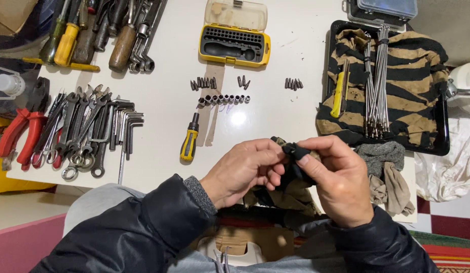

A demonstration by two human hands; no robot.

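My left hand (241, 172) and my right hand (338, 179) meet at the near edge of the white table (169, 76). Both pinch a dark and tan striped cloth (291, 174) between their fingers. Whatever is wrapped inside the cloth is hidden. The cloth's loose end hangs down toward my lap. A small yellow and black screwdriver handle (189, 140) lies just left of my left hand.
Wrenches and hex keys (91, 129) and red pliers (22, 132) lie at the left. A yellow bit case (235, 43) stands open at the back, with rows of bits and sockets (222, 98) before it. A black tray (440, 146) at the right holds striped cloth and long metal rods (376, 76).
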